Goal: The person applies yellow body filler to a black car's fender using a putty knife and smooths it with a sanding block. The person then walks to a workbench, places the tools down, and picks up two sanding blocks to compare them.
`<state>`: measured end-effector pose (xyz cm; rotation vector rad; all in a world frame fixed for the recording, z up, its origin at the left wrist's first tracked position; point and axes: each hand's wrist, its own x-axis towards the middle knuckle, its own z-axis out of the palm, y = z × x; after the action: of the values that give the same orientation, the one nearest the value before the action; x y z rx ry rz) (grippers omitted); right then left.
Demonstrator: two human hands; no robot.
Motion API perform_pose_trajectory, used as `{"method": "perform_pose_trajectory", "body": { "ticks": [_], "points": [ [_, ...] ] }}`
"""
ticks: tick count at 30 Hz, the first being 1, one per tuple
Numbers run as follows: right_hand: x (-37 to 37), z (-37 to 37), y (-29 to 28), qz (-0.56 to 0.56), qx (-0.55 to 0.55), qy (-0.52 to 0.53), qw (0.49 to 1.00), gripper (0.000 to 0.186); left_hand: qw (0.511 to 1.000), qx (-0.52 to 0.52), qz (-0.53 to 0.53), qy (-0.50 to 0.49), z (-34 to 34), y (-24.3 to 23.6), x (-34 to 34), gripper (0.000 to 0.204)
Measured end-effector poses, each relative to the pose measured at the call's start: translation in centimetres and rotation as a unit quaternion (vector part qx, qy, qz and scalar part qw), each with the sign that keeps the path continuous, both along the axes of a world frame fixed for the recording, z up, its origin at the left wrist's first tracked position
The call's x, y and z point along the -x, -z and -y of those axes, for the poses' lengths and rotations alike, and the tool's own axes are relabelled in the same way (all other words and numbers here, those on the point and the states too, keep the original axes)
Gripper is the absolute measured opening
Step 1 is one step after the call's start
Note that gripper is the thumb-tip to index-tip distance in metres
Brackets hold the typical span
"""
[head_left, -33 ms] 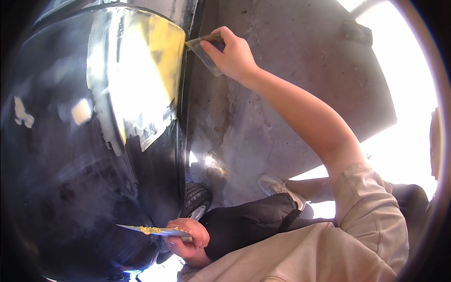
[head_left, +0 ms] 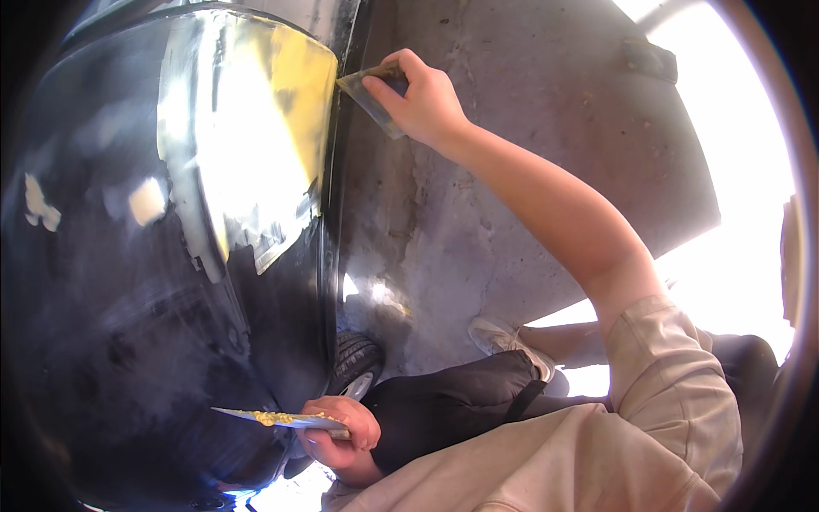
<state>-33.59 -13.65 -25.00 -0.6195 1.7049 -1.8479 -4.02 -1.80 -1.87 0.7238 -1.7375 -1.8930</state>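
The right hand (head_left: 431, 102) grips a thin, grey, flat spreader (head_left: 375, 111) between thumb and bent fingers. The spreader stands at a slant just outside the right-hand edge of a dark, glossy, curved vehicle panel (head_left: 111, 290); its upper left corner reaches that edge, though contact cannot be told. Its lower corner points down over the grey, stained concrete floor (head_left: 512, 171).

A broad patch of yellow and pale filler (head_left: 303, 72) covers the panel's upper part, running right up to the edge beside the spreader. Glare whitens its middle; its lower border is ragged, ending in points on the dark surface. Two small cream-coloured spots, one squarish (head_left: 148, 202) and one irregular (head_left: 41, 205), lie to its left, apart from it.

The left hand (head_left: 341, 431) is closed around the near end of a narrow-looking, silvery flat blade (head_left: 320, 422), seen almost edge-on. A lumpy strip of yellow paste (head_left: 270, 418) sits along it, and its tip extends leftward in front of the panel's lower part, well below the filler.

Between the two hands lies a wide gap, with a black tyre (head_left: 357, 354) just above the left one. To the right of the spreader, concrete gives the right forearm broad room.
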Motion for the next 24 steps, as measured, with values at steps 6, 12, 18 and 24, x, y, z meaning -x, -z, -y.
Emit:
{"method": "perform_pose_trajectory", "body": {
  "ticks": [6,12,18,24],
  "points": [
    [-0.9,0.0,1.4,-0.095,0.040,-0.033,0.994,0.033,1.000,-0.003,0.001,-0.002,0.0,-0.1,-0.3,0.042],
    [-0.4,-0.1,0.6,-0.056,0.006,-0.012,0.998,0.034,1.000,-0.012,0.008,0.020,0.4,-0.3,-0.1,0.042],
    [0.2,-0.5,0.4,-0.093,0.000,-0.053,0.994,0.033,1.000,-0.011,0.016,0.021,0.5,-0.3,-0.1,0.043],
    [0.1,-1.2,0.0,-0.138,-0.017,-0.100,0.985,0.034,0.999,-0.008,0.022,0.031,0.7,-0.3,0.0,0.042]
  ]
}}
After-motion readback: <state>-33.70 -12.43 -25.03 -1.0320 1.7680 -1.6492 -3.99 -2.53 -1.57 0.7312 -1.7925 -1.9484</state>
